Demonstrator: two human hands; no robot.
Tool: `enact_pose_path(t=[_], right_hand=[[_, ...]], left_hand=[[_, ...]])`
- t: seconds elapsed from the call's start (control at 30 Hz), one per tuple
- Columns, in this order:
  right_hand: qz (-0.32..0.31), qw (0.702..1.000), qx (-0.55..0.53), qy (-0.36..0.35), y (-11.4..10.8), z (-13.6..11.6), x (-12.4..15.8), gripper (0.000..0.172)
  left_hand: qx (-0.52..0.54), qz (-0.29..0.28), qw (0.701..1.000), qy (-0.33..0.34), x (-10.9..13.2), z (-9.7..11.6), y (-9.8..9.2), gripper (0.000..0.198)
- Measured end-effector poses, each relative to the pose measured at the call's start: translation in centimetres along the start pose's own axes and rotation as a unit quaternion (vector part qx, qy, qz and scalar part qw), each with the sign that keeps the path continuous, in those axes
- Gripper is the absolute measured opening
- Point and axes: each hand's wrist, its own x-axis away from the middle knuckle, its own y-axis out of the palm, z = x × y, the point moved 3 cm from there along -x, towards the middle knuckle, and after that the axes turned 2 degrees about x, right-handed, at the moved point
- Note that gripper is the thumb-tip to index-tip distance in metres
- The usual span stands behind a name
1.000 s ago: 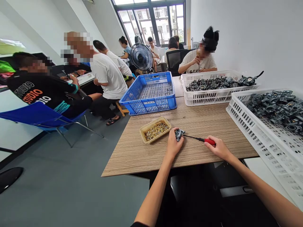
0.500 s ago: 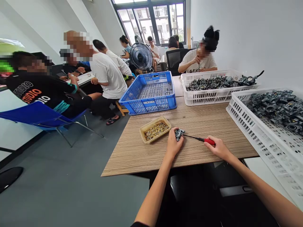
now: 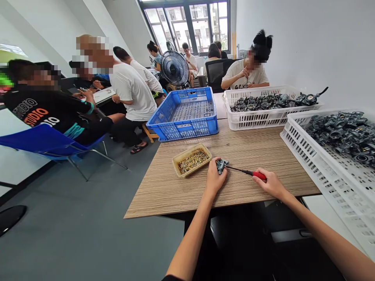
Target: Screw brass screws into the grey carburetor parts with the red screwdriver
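In the left hand's fingers (image 3: 211, 168), a small dark carburetor part (image 3: 222, 166) was clenched, the right hand's fingers (image 3: 258, 176) gripped a red-handled screwdriver (image 3: 259, 175) against it, and many brass screws (image 3: 193, 161) and carburetors (image 3: 336, 130) lay unworked beyond the fingers.

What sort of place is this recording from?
Most likely a small parts-assembly workshop. White crates hold heaped dark metal parts, a tray holds small brass pieces, and the right hand grips a red-handled screwdriver at a shared table.
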Motion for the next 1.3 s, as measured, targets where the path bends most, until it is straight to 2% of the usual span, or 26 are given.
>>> enact_pose_path(t=[0.73,1.3], right_hand=[[-0.005,1.000,-0.002,0.005,-0.17,-0.40,-0.05,0.034],[0.024,0.999,-0.039,-0.005,-0.33,-0.14,-0.09,0.028]], left_hand=[[0.007,0.000,1.000,-0.004,-0.01,-0.20,0.05,0.042],[-0.007,-0.017,1.000,0.016,0.04,-0.19,0.12,0.044]])
